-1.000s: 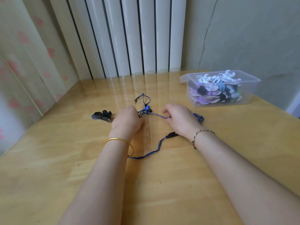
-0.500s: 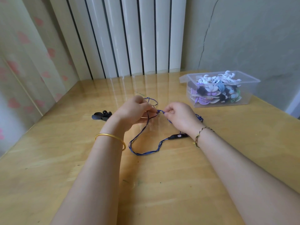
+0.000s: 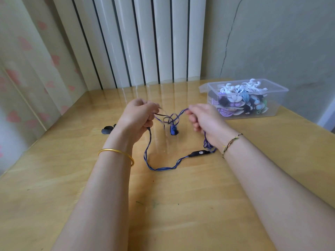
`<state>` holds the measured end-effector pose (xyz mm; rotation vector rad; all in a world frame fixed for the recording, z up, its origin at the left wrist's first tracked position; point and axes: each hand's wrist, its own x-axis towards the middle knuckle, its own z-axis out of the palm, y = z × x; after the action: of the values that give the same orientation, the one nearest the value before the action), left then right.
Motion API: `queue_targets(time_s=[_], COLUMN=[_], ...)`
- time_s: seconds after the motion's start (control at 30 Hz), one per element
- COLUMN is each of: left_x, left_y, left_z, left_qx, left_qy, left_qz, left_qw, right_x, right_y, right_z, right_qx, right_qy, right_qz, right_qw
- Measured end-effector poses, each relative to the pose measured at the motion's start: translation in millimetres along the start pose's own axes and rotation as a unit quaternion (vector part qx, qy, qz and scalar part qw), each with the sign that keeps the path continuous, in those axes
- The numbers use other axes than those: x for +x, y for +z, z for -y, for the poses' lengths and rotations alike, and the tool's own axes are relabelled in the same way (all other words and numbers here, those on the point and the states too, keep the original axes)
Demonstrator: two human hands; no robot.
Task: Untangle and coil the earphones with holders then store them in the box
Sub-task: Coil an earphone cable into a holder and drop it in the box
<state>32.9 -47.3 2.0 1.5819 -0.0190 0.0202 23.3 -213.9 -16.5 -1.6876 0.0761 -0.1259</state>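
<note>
My left grip (image 3: 137, 115) and right grip (image 3: 204, 120) each pinch a strand of the earphones (image 3: 199, 152) and hold them apart above the table (image 3: 181, 205), so the knot (image 3: 172, 120) between hangs open to read, while the rest lies on it.

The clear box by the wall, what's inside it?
The box is piled with coiled earphones, white, purple, black. Those underneath the pile are covered.
</note>
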Motion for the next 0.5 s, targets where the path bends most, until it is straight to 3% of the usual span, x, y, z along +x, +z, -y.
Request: queue_targets(time_s=[0.13, 0.27, 0.37, 0.5], left_x=[1, -2, -3, -6], left_y=[-7, -6, -6, -2], left_z=[4, 3, 1, -9], left_qx=[0.173, 0.246, 0.207, 0.036], left_qy=[0.009, 0.007, 0.004, 0.035], left_qz=[0.013, 0.017, 0.014, 0.022], left_qw=[0.985, 0.969, 0.978, 0.999], right_x=[3, 2, 3, 5], right_y=[-9, -16, -17, -16], right_z=[12, 16, 16, 14], right_qx=[0.256, 0.387, 0.388, 0.259], right_qy=[0.057, 0.084, 0.092, 0.083], right_qz=[-0.036, -0.007, -0.015, -0.07], right_qw=[0.964, 0.918, 0.917, 0.96])
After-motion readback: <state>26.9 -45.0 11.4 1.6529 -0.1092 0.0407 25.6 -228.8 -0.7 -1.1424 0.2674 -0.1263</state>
